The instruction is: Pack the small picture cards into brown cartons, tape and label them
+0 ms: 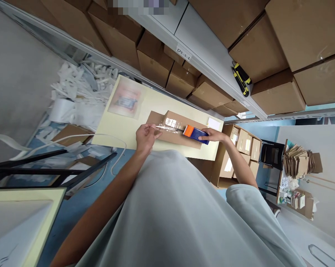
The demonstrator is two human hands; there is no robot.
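A flat brown cardboard box [170,128] lies on a pale yellow table [120,126]. My right hand [213,135] grips an orange and blue tape dispenser [193,132] resting on the box's right part. A strip of clear tape [169,124] runs from the dispenser leftward across the box. My left hand [145,136] pinches the free end of that tape at the box's left end, fingers closed.
Metal shelving [209,55] loaded with brown cartons rises behind the table. A yellow and black tool [241,78] lies on a shelf edge. White paper scraps [81,87] pile on the floor at left. More cartons [244,142] and folded cardboard [298,159] stand at right.
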